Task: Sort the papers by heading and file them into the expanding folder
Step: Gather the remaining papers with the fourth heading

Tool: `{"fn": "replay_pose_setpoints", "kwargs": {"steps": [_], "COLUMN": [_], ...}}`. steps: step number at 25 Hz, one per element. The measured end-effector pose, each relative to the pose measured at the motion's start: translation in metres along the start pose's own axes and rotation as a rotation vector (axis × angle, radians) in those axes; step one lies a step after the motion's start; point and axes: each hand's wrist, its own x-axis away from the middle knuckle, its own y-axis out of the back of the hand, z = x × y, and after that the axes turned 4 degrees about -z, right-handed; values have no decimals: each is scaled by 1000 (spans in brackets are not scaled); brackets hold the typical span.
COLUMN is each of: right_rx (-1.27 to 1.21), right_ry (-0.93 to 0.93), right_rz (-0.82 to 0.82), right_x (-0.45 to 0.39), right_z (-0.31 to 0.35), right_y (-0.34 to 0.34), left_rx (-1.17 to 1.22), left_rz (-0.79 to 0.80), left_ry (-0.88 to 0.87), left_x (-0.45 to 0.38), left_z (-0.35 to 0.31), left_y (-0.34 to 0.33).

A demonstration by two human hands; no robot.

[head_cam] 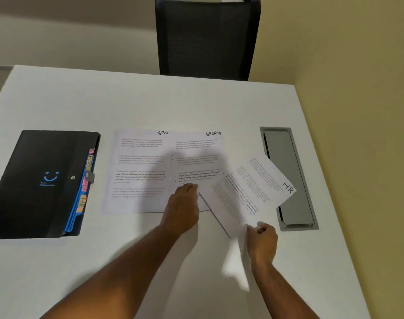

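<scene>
White printed sheets lie spread across the middle of the pale surface (150,107), and we are still in the sorting stage, with nothing yet going into the folder. Two sheets headed SPORTS (164,171) rest side by side and overlapping, their headings toward the far edge. Our left hand (181,208) lies flat with its fingers together, the tips pressing on the near part of the right-hand SPORTS sheet and holding it in place. Our right hand (262,240) is pinched shut on the near corner of the HR sheet (249,192), which sits skewed, its heading corner pointing toward the right edge and overhanging the grey cable hatch (293,180) set into the surface. Part of this sheet overlaps the SPORTS pair; we cannot tell whether it is lifted clear or still dragging on them.

At the left edge the black expanding folder (42,183) lies closed under its clasp, with coloured index tabs (86,178) showing along its right side; one near the bottom reads HR, while the others are too blurred to read.

We judge that the next move is to draw the HR sheet clear of the SPORTS pair and start a separate pile. That calls for keeping the left hand's pressure steady so the lower sheets do not slide. Filing will first need the clasp undone and the pockets fanned open.
</scene>
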Motion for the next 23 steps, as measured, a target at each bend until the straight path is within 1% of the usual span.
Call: {"fn": "replay_pose_setpoints", "kwargs": {"steps": [3,6,7,9,11,13,16,19,21,23], "right_rx": [16,-10,-14,-52,-138,-239,-321,-319,-284,-314], "right_ry": [-114,-218,-241,-285,-392,-453,-506,-480,-459,-457], "right_rz": [-15,36,62,121,165,160,174,227,230,222], "right_x": [-21,-34,-35,-39,-50,-69,-64,-52,-53,-48], "right_z": [4,2,3,2,-3,-20,-13,0,-2,0], "right_y": [9,9,8,-2,-13,-27,-23,-9,-4,3], "left_rx": [22,-31,-57,-104,-113,-114,-114,-5,169,318], "left_rz": [106,253,278,263,217,195,190,180,198,247], "left_ry": [-7,95,105,81,54,44,63,117,198,291], "left_x": [-19,-32,-34,-34,-31,-27,-23,-20,-18,-15], "left_z": [-27,-37,-38,-41,-45,-51,-56,-61,-68,-73], "left_y": [-17,-35,-39,-45,-46,-45,-47,-46,-42,-36]}}
